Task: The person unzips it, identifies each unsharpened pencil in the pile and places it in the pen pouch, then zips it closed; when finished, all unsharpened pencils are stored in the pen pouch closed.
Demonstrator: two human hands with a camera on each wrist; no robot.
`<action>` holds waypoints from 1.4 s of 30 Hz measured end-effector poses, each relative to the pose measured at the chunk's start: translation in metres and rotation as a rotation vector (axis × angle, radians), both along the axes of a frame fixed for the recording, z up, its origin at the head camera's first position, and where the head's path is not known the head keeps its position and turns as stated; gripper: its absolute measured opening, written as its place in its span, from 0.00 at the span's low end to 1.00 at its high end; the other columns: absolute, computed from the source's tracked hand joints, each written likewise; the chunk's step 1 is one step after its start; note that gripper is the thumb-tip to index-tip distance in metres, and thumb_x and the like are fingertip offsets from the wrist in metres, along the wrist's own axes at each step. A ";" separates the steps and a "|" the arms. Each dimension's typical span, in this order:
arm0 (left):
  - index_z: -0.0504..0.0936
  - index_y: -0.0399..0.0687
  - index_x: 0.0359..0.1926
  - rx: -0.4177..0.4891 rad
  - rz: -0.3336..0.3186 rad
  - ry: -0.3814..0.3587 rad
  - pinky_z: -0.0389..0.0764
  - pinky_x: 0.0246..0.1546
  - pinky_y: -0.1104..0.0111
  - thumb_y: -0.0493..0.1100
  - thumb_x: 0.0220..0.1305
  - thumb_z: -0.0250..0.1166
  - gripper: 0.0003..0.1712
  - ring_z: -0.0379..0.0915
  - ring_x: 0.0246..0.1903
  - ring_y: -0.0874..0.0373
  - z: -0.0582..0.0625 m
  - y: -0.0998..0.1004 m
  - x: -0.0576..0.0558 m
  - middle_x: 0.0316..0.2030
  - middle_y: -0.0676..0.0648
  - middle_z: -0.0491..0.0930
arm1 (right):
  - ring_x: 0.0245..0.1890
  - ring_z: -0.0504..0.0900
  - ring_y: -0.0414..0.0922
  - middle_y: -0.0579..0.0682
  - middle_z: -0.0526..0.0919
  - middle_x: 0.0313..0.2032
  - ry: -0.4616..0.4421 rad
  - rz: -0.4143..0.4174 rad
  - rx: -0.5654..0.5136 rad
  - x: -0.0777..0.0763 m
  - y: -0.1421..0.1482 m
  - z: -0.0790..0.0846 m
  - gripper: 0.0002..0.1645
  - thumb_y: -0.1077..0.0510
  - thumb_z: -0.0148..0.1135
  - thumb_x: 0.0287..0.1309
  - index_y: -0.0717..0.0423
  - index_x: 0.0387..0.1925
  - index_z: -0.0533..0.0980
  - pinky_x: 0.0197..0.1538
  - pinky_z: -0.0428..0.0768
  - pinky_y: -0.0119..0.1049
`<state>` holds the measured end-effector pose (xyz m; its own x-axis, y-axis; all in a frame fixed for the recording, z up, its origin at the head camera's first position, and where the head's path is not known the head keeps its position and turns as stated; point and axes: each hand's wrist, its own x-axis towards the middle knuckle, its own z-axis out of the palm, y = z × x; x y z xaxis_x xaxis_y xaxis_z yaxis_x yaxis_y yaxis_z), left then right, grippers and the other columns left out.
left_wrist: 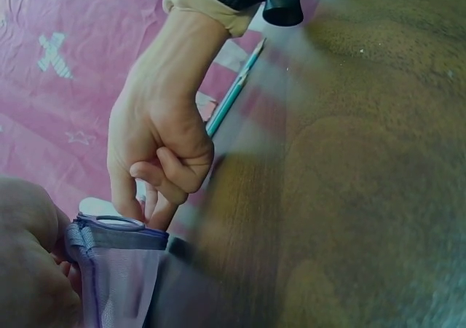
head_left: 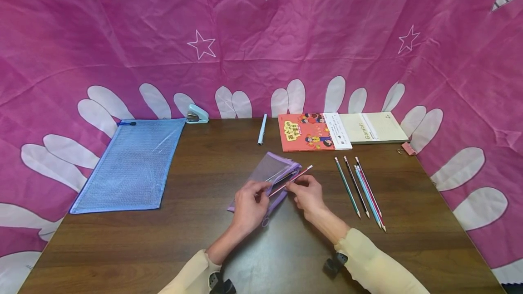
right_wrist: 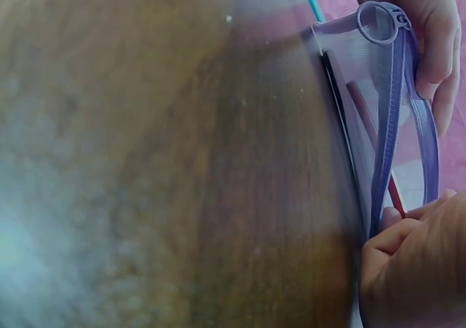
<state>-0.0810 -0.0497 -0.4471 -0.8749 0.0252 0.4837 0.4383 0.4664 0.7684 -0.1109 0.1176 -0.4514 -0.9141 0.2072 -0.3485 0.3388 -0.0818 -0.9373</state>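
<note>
Cream sleeves (head_left: 380, 262) reach over the wood-grained bench (head_left: 122, 244) to a slim purple pouch (head_left: 264, 167) of sheer mesh, its zip undone. At the pouch's near edge, the left hand's (head_left: 250, 205) grip pinches the rim; on the pouch's right, the right hand's (head_left: 310, 196) grip pinches a red-and-white pencil (head_left: 303, 172), its lower part inside, its end jutting out. One dark, slender stick (right_wrist: 338, 102) shows within the mesh. Sharpened loose pencils (head_left: 347, 188) lie right of the pouch; well left of it, a flat, blue, grid-textured zip bag (head_left: 126, 167).
</note>
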 end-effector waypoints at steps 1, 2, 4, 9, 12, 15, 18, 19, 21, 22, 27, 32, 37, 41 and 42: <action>0.88 0.37 0.39 0.001 0.000 0.002 0.81 0.28 0.70 0.21 0.49 0.61 0.18 0.80 0.27 0.56 0.000 0.000 0.000 0.32 0.45 0.83 | 0.12 0.65 0.36 0.47 0.83 0.23 -0.001 0.006 -0.002 0.000 0.000 0.000 0.22 0.66 0.70 0.52 0.63 0.47 0.71 0.13 0.61 0.26; 0.88 0.37 0.39 0.001 -0.001 0.004 0.81 0.28 0.70 0.21 0.49 0.61 0.18 0.80 0.27 0.56 0.000 0.000 0.000 0.32 0.45 0.83 | 0.12 0.65 0.35 0.47 0.82 0.23 -0.004 0.011 -0.005 0.000 0.000 0.001 0.23 0.66 0.70 0.52 0.64 0.48 0.71 0.13 0.61 0.26; 0.88 0.37 0.39 0.002 -0.002 0.009 0.81 0.28 0.70 0.21 0.48 0.61 0.19 0.80 0.27 0.56 -0.001 0.000 -0.001 0.32 0.45 0.83 | 0.12 0.65 0.35 0.47 0.82 0.23 -0.010 0.021 -0.010 0.000 -0.001 0.002 0.23 0.66 0.70 0.52 0.64 0.47 0.70 0.14 0.61 0.26; 0.88 0.37 0.40 0.000 -0.005 0.017 0.81 0.27 0.70 0.21 0.48 0.62 0.18 0.80 0.27 0.56 -0.003 0.000 -0.001 0.32 0.45 0.83 | 0.12 0.64 0.35 0.48 0.82 0.23 -0.026 0.037 -0.025 0.000 -0.002 0.003 0.19 0.67 0.69 0.52 0.63 0.43 0.70 0.13 0.59 0.25; 0.88 0.37 0.40 -0.001 -0.005 0.013 0.81 0.28 0.69 0.21 0.48 0.62 0.19 0.80 0.27 0.56 -0.003 0.000 -0.001 0.32 0.45 0.83 | 0.12 0.64 0.35 0.49 0.83 0.23 -0.035 0.044 -0.030 0.000 -0.004 0.004 0.18 0.67 0.69 0.52 0.62 0.42 0.70 0.13 0.58 0.25; 0.88 0.37 0.40 0.000 -0.006 0.006 0.81 0.28 0.69 0.21 0.48 0.62 0.19 0.80 0.27 0.56 -0.003 -0.001 -0.001 0.32 0.45 0.84 | 0.11 0.64 0.35 0.49 0.83 0.23 -0.041 0.051 -0.035 0.000 -0.004 0.004 0.19 0.68 0.69 0.52 0.62 0.43 0.69 0.13 0.58 0.25; 0.88 0.37 0.40 -0.001 -0.005 0.003 0.82 0.28 0.69 0.22 0.48 0.62 0.19 0.80 0.27 0.56 -0.002 -0.001 -0.001 0.32 0.45 0.83 | 0.11 0.64 0.35 0.49 0.84 0.23 -0.041 0.061 -0.039 0.000 -0.004 0.004 0.21 0.68 0.69 0.53 0.64 0.45 0.69 0.13 0.58 0.25; 0.88 0.37 0.40 -0.002 -0.005 0.003 0.82 0.28 0.69 0.22 0.48 0.62 0.18 0.80 0.27 0.55 -0.002 -0.001 -0.001 0.32 0.44 0.83 | 0.11 0.63 0.34 0.50 0.85 0.24 -0.044 0.065 -0.043 0.000 -0.004 0.004 0.21 0.68 0.68 0.53 0.64 0.46 0.69 0.13 0.57 0.25; 0.88 0.37 0.40 -0.004 -0.004 0.003 0.82 0.28 0.69 0.22 0.48 0.62 0.18 0.80 0.27 0.55 -0.002 -0.001 -0.001 0.32 0.44 0.83 | 0.11 0.63 0.34 0.52 0.86 0.26 -0.046 0.077 -0.055 0.000 -0.004 0.004 0.22 0.68 0.67 0.54 0.65 0.48 0.69 0.13 0.57 0.25; 0.88 0.37 0.40 -0.005 -0.004 0.002 0.82 0.29 0.68 0.21 0.48 0.62 0.18 0.80 0.27 0.55 -0.002 -0.001 -0.001 0.32 0.44 0.83 | 0.11 0.63 0.34 0.54 0.87 0.27 -0.045 0.084 -0.061 0.000 -0.004 0.004 0.22 0.68 0.67 0.54 0.66 0.49 0.68 0.13 0.56 0.25; 0.88 0.37 0.40 -0.006 -0.004 -0.008 0.83 0.30 0.68 0.22 0.48 0.62 0.18 0.81 0.28 0.54 -0.002 -0.001 -0.001 0.32 0.45 0.83 | 0.10 0.61 0.34 0.58 0.88 0.32 -0.058 0.119 -0.081 0.000 -0.001 0.004 0.21 0.69 0.61 0.57 0.66 0.52 0.68 0.14 0.55 0.25; 0.88 0.37 0.40 -0.006 -0.003 0.001 0.82 0.29 0.69 0.22 0.48 0.62 0.18 0.80 0.28 0.56 -0.002 -0.001 -0.002 0.32 0.45 0.83 | 0.10 0.60 0.35 0.59 0.88 0.35 -0.071 0.139 -0.070 0.001 0.006 0.005 0.20 0.68 0.56 0.61 0.68 0.55 0.69 0.15 0.55 0.26; 0.88 0.37 0.40 -0.005 -0.005 0.008 0.82 0.28 0.70 0.22 0.48 0.62 0.18 0.80 0.28 0.56 -0.003 -0.002 -0.003 0.31 0.45 0.83 | 0.11 0.61 0.35 0.61 0.87 0.37 -0.062 0.120 -0.054 0.000 0.016 0.006 0.20 0.68 0.54 0.63 0.68 0.56 0.68 0.15 0.55 0.26; 0.88 0.37 0.40 -0.003 -0.005 0.000 0.82 0.29 0.69 0.22 0.48 0.62 0.18 0.80 0.28 0.56 -0.003 -0.001 -0.003 0.31 0.45 0.83 | 0.11 0.62 0.36 0.61 0.87 0.37 -0.048 0.096 -0.020 -0.002 0.023 0.005 0.20 0.68 0.58 0.62 0.66 0.55 0.68 0.15 0.57 0.26; 0.88 0.37 0.40 -0.003 -0.005 -0.001 0.82 0.29 0.69 0.21 0.48 0.62 0.18 0.80 0.28 0.56 -0.003 -0.001 -0.003 0.31 0.45 0.83 | 0.11 0.62 0.36 0.60 0.88 0.36 -0.042 0.092 -0.007 -0.003 0.024 0.005 0.20 0.68 0.59 0.62 0.66 0.55 0.68 0.15 0.58 0.26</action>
